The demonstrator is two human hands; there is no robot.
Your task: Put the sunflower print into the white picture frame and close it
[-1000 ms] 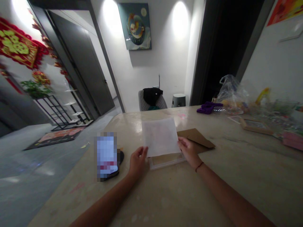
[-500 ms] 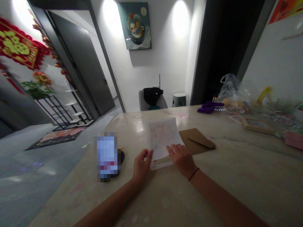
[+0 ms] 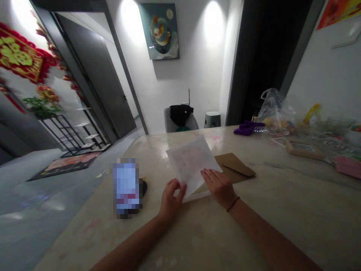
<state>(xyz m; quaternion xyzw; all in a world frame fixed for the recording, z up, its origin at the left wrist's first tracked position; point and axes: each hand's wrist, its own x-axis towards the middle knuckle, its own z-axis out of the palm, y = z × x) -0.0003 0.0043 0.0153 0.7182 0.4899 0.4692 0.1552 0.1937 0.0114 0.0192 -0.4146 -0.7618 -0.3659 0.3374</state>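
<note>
A white, slightly see-through sheet of paper (image 3: 191, 158), with faint pinkish marks showing through, is tilted above the table. My left hand (image 3: 172, 197) pinches its lower left corner between thumb and fingers. At its lower right edge, the fingers of my right hand (image 3: 219, 185) lie together over the paper, with the thumb hidden. Beneath the sheet, the front edge of a white frame-like piece (image 3: 197, 196) shows between my hands; the sheet covers its remainder. A brown kraft-paper piece with a flap, like an envelope (image 3: 235, 166), lies just beyond my right hand.
On the pale table (image 3: 203, 233), a pixelated phone-like screen (image 3: 126, 186) stands at left. A purple cloth (image 3: 246, 128), a clear plastic bag (image 3: 275, 109), a wooden frame (image 3: 304, 149) and a pink item (image 3: 348, 166) lie at right. A chair (image 3: 181, 118) stands beyond.
The sheet has turned anticlockwise against the white frame-like piece, its far left corner swinging left. My left hand has shifted slightly right with its corner; my right hand stays at the right edge.
</note>
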